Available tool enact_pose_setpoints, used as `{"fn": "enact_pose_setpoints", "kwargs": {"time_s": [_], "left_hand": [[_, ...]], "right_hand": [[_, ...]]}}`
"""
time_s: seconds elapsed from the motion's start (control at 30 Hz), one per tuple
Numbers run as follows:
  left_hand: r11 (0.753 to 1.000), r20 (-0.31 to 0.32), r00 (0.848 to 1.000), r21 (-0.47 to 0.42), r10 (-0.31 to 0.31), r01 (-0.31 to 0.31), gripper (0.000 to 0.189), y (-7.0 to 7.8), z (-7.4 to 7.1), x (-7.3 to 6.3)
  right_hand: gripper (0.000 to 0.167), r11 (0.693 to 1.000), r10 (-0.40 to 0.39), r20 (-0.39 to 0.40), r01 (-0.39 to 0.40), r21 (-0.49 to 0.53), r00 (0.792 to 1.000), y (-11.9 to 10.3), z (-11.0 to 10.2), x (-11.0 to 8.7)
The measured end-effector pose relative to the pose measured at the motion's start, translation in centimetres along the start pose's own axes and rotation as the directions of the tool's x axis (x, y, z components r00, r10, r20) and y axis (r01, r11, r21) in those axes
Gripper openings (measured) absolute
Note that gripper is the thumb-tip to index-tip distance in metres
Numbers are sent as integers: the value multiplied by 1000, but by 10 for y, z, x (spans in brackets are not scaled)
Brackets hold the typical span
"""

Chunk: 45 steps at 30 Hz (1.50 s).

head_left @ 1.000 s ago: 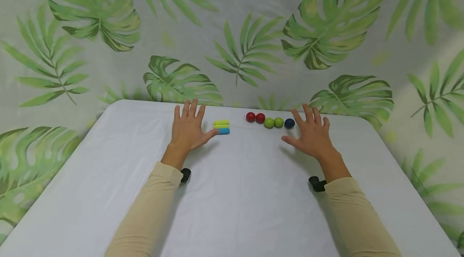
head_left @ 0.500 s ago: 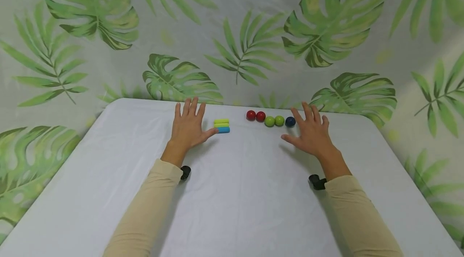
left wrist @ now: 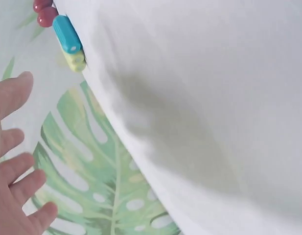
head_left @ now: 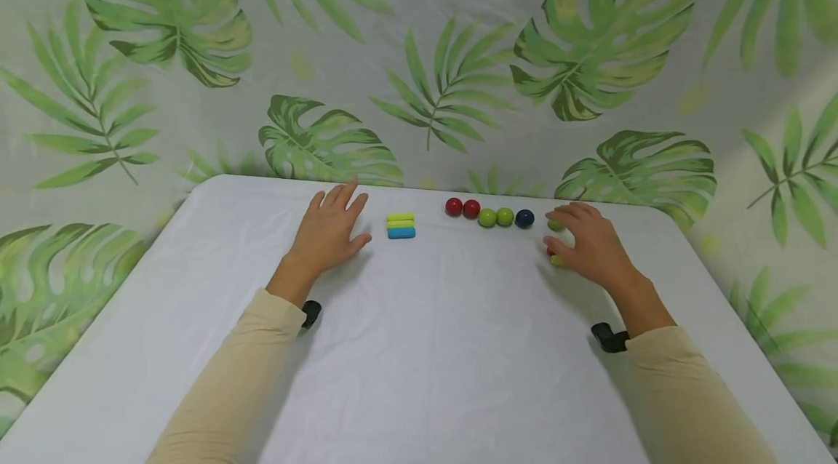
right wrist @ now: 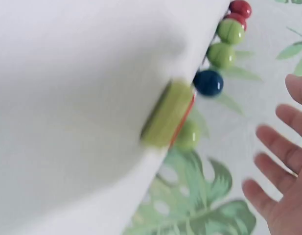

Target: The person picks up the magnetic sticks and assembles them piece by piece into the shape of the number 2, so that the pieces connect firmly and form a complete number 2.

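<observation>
My left hand (head_left: 325, 231), fingers spread, hovers over the white table left of a small stack-like row of two yellow sticks (head_left: 400, 217) and a blue stick (head_left: 401, 233). Nothing lies in that hand. The left wrist view shows the rounded blue stick (left wrist: 67, 34) well beyond the thumb. On the other side, my right hand (head_left: 589, 242) has loosely bent fingers and holds nothing. It partly covers a green ball (head_left: 555, 225) and a yellow block with a red edge (head_left: 556, 260). In the right wrist view, that block (right wrist: 168, 115) stands apart from the fingers.
Two red balls (head_left: 462, 208), two green balls (head_left: 495, 217) and a dark blue ball (head_left: 524, 218) form a line near the table's far edge. A leaf-patterned cloth (head_left: 432, 86) hangs behind the white table (head_left: 419, 348). Each wrist carries a small black camera (head_left: 610, 338).
Both hands have moved outward, the right one to the right with its fingers more bent. A green ball and the yellow-red block now show beside it. The left thumb no longer overlaps the blue stick.
</observation>
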<state>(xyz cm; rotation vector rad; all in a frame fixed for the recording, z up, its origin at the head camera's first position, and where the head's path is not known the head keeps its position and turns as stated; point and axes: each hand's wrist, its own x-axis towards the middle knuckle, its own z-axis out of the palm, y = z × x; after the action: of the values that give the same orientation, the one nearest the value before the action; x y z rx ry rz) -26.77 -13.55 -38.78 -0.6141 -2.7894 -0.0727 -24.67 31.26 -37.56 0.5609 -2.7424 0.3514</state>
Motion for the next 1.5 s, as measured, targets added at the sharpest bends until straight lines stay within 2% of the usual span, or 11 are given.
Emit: {"fn": "enact_pose_setpoints", "kwargs": {"time_s": [0.07,0.17,0.33,0.47,0.6,0.8,0.9,1.13,1.3,1.4,1.5], "left_hand": [[998,-30,998,-3,60,-60,65,-7,-5,-9],[993,-45,992,-12,114,-115,58,-20,-9,-23],[991,-17,992,-21,129,-129,55,-39,-7,-44],[988,-14,989,-45,145,-146,54,-45,-3,-51],[985,-23,987,-69,160,-161,52,-41,-1,-49],[987,23,988,-64,150,-148,47,-32,-1,-43],[988,27,988,-53,150,-148,44,-29,-2,-39],[981,-3,983,-56,185,-185,37,-21,-2,-29],[977,-42,979,-63,201,-203,28,-17,-7,-28],[976,-48,980,-90,192,-196,27,-16,-8,-27],[972,-33,986,-166,165,-168,26,-13,-6,-25]], "right_hand": [[38,1000,-26,-7,26,12,1000,8,-10,-11],[35,1000,-26,10,26,-8,1000,21,-24,-31],[40,998,-32,28,34,-57,999,43,-36,-58],[46,998,-22,39,24,-58,999,50,-35,-69],[47,998,-26,29,28,-59,999,50,-33,-69],[47,999,-18,48,20,-45,999,48,-29,-67],[46,999,-11,58,13,-43,998,47,-28,-69],[48,999,-8,66,11,-49,998,44,-30,-74],[52,998,48,128,-43,-45,991,39,-32,-75],[52,997,62,156,-55,-46,986,38,-32,-77],[53,998,50,158,-44,-40,986,35,-30,-78]]}}
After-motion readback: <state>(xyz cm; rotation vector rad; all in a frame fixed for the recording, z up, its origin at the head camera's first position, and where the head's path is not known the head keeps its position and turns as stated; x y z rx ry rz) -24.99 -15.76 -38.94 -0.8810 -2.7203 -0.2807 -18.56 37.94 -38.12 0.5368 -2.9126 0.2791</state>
